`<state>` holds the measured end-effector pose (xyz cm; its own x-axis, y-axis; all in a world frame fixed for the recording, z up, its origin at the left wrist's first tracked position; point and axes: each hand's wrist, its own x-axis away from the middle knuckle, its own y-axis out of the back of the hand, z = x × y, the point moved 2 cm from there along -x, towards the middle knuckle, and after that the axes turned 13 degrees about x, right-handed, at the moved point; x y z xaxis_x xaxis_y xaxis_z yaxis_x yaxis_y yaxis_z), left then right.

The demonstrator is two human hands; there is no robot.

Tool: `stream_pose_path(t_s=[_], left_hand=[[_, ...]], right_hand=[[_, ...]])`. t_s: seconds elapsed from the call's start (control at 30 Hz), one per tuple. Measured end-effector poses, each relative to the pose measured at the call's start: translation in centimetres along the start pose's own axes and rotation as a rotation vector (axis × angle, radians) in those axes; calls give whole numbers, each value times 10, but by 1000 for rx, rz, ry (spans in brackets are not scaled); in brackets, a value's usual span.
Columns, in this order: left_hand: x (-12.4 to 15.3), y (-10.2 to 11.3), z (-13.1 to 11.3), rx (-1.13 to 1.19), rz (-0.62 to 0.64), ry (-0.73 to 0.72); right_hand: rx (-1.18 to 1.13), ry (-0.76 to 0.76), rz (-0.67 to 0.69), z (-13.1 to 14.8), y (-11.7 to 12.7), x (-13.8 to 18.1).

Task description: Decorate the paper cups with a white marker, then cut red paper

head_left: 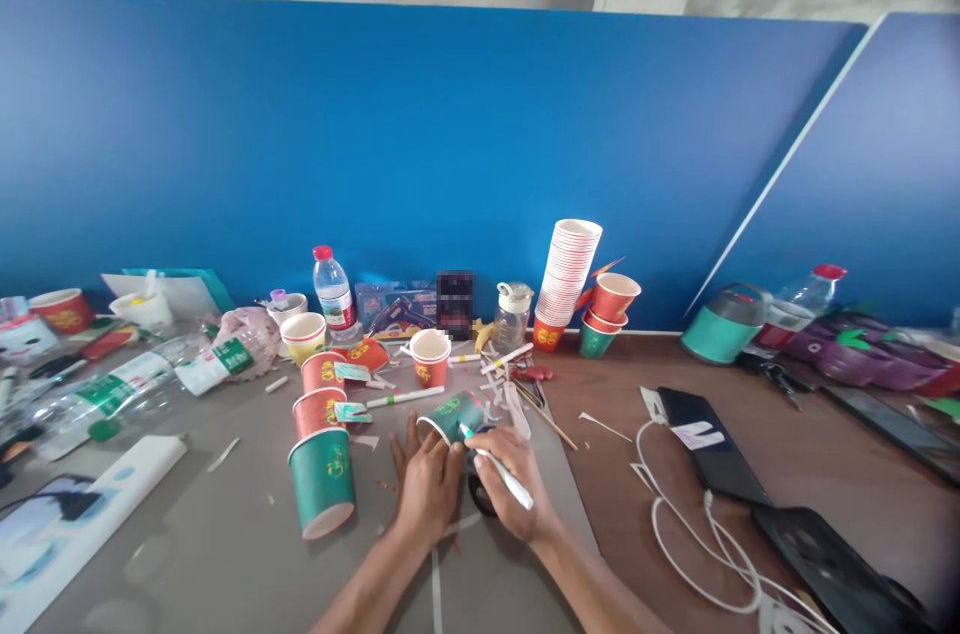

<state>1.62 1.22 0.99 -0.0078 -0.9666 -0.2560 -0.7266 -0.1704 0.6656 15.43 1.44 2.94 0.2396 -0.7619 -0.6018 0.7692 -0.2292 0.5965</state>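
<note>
My left hand (pixel 429 479) grips a green paper cup (pixel 456 414) that lies on its side, mouth toward the left, with the fingers at its rim. A white marker (pixel 516 489) is pinched in my right hand (pixel 511 462), and its teal tip meets or nearly meets the cup's wall. Left of my hands, red and green paper cups stand in a row, the nearest a green cup (pixel 321 482) tipped toward me. Small teal-marked paper tabs (pixel 351 412) stick out from the red ones. Just beyond my hands stands an upright red paper cup (pixel 430 362).
A tall stack of paper cups (pixel 570 269) rises at the back, beside a glass jar (pixel 513 314). Markers and paper scraps litter the middle. Plastic bottles (pixel 120 392) and a power strip (pixel 112 514) lie left; a phone (pixel 709 444) and white cable (pixel 660 524) lie right.
</note>
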Motion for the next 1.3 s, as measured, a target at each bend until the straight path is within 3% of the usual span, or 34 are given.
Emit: stream_pose_path(t_s=[0.23, 0.4, 0.57, 0.73, 0.87, 1.3], left_hand=[[1, -3, 1, 0, 2, -6], [0, -4, 2, -42, 19, 4], [-2, -2, 0, -66, -16, 37], [-2, -3, 3, -31, 31, 37], [-1, -5, 5, -34, 21, 34], [-2, -1, 0, -31, 44, 45]], right_hand=[[96, -153, -150, -26, -1, -2], [145, -29, -75, -22, -3, -1], [202, -99, -123, -22, -1, -2], [237, -4, -72, -11, -1, -2], [269, -61, -109, -12, 0, -2], [313, -51, -58, -12, -6, 1]])
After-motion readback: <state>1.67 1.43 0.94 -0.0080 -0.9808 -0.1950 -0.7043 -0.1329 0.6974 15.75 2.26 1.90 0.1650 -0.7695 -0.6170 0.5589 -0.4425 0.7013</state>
